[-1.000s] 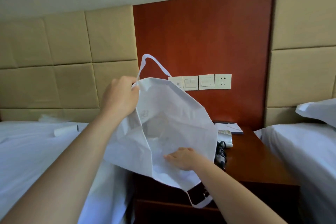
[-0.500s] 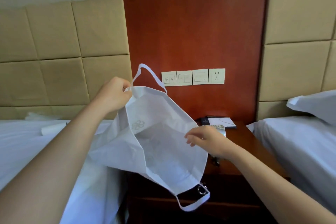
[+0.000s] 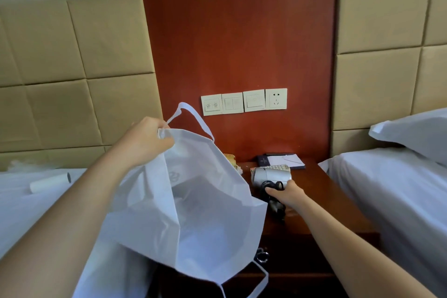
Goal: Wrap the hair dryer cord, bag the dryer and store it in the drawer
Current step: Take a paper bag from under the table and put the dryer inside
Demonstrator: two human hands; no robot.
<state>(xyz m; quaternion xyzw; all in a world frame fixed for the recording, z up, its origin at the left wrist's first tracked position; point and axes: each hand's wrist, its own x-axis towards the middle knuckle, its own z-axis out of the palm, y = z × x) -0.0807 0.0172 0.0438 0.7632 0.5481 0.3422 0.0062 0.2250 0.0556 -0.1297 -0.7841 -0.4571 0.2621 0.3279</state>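
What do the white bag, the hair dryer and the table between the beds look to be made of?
The white bag looks like thin matte non-woven fabric: it creases softly and light glows through. The hair dryer seems smooth light-grey plastic with a faint sheen. The bedside table looks like reddish wood or veneer, glossy, mirroring light.

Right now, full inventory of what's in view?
bag: 1, white, hanging open at nightstand's left
hair dryer: 1, silver-white, on nightstand
cord: 1, black, wrapped at dryer handle
nightstand: 1, dark wood, centre
wall plates: 4, cream, above nightstand
notepad: 1, white, nightstand rear
pillow: 1, white, right bed
roll: 1, white, left bed
left hand: grips bag rim
right hand: grips dryer handle
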